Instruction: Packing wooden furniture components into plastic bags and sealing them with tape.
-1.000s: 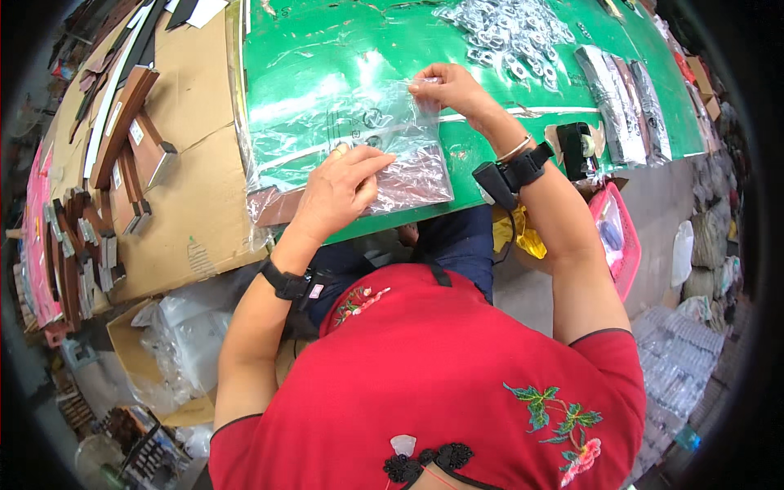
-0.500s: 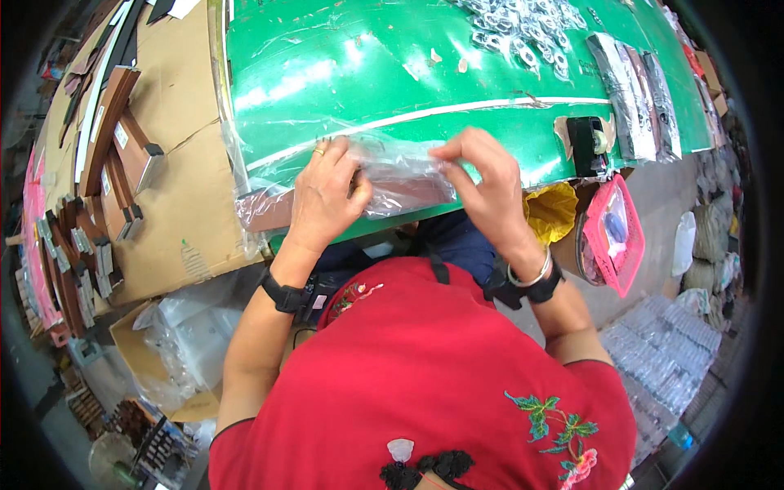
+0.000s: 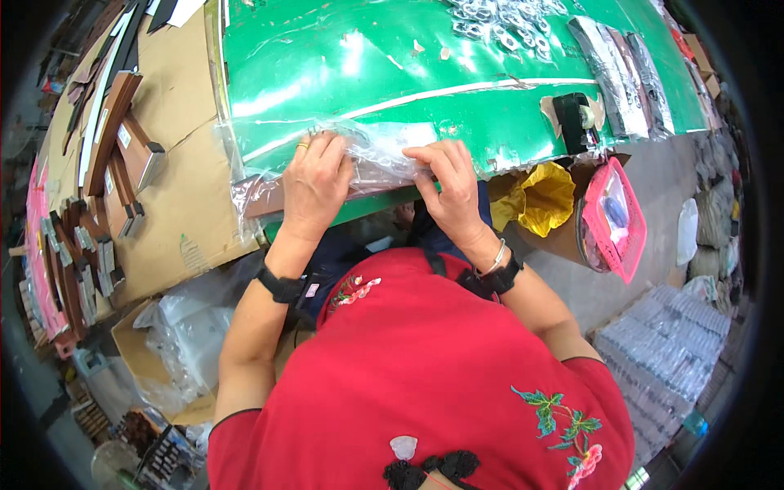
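A brown strip (image 3: 380, 180) lies along the near edge of the green table, inside or under a clear plastic bag (image 3: 253, 148). My left hand (image 3: 315, 181) has its fingers curled closed on the bag above the strip's middle. To its right, my right hand (image 3: 449, 186) pinches the bunched plastic near the strip's right end. Part of the strip is hidden behind my left hand. Between my hands the film is crumpled, and its loose part spreads over the tabletop to the left.
Cardboard (image 3: 184, 163) at the left bears several brown bars (image 3: 112, 131). On the green table (image 3: 392, 73) are loose metal fittings (image 3: 508, 28), wrapped strips (image 3: 608, 77) and a tape dispenser (image 3: 576, 122). A yellow bag (image 3: 549, 198) and a pink basket (image 3: 627, 224) stand right, below the table edge.
My right hand has come left, closer to my left hand, bunching the plastic film between them. The view has shifted slightly.
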A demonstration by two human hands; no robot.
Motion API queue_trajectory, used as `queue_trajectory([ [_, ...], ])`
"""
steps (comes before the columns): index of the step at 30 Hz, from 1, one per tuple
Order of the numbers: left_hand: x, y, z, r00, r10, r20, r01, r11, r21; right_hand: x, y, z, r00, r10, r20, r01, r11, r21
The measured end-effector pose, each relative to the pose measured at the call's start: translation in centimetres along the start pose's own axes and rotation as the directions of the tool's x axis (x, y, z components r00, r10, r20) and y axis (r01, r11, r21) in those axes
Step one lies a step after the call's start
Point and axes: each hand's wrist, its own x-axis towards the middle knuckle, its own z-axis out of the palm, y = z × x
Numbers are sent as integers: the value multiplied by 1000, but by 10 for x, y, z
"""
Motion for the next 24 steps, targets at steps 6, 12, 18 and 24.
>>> queue_trajectory([
  [6, 18, 51, -61, 988, 152, -21, -152, 988, 8, -2, 2, 3, 999, -30, -28, 30, 1000, 5],
  [12, 44, 17, -38, 894, 394, 213, -418, 905, 81, -1, 2, 5, 998, -28, -57, 29, 999, 14],
  [18, 50, 17, -34, 870, 456, 187, -473, 879, 59, -4, 5, 7, 995, -67, -67, 66, 998, -24],
  [24, 31, 7, -23, 846, 532, 39, -533, 841, 94, -3, 6, 9, 990, -109, -94, 102, 992, -70],
])
